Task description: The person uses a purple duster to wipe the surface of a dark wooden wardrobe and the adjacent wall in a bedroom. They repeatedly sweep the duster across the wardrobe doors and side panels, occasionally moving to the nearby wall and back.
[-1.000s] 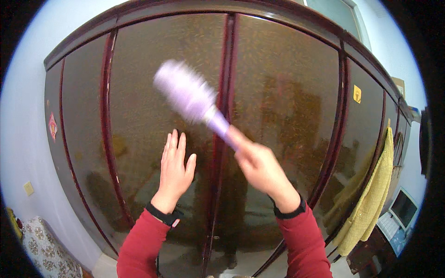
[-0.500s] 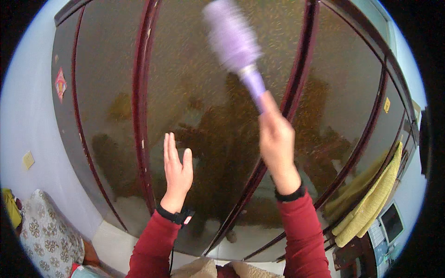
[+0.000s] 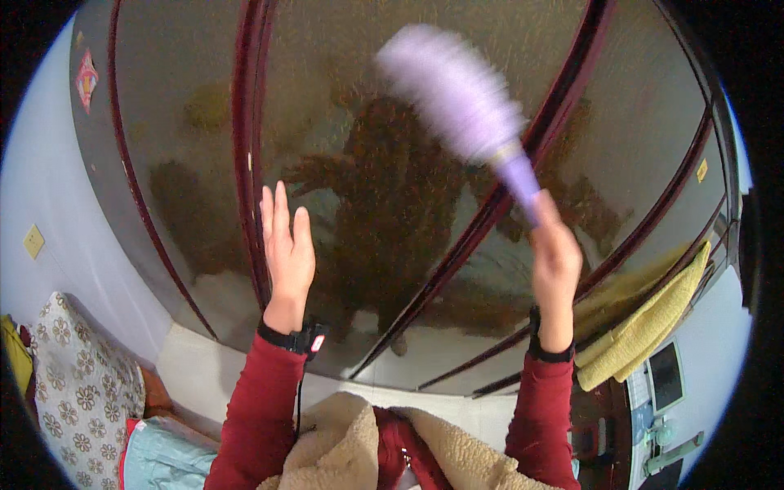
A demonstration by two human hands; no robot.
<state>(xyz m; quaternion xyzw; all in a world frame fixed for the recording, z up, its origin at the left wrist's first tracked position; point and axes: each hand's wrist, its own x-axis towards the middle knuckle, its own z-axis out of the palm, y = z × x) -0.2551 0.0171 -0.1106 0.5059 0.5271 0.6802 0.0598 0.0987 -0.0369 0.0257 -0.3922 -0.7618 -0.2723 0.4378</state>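
Note:
My right hand [image 3: 558, 249] is closed round the purple handle of a fluffy lilac duster [image 3: 457, 94]. Its head, smeared by motion, tilts up and to the left in front of a dark glossy wardrobe door [image 3: 359, 163]. Whether the fluff touches the panel, I cannot tell. At the left, my left hand [image 3: 288, 245] is held up with its fingers stretched out and nothing in it, close to the dark red door frame strip [image 3: 248, 106]. The panels reflect my figure dimly.
A yellow towel [image 3: 649, 327] hangs at the right, with a monitor [image 3: 665, 377] beyond it. Flower-patterned fabric [image 3: 77, 392] and a light blue cloth [image 3: 167, 453] lie at the lower left. A wall switch [image 3: 33, 242] is on the left wall.
The duster has swung right and down with my right hand, its head leaning more to the left. My left hand has risen slightly and shifted left. The view has tilted downward.

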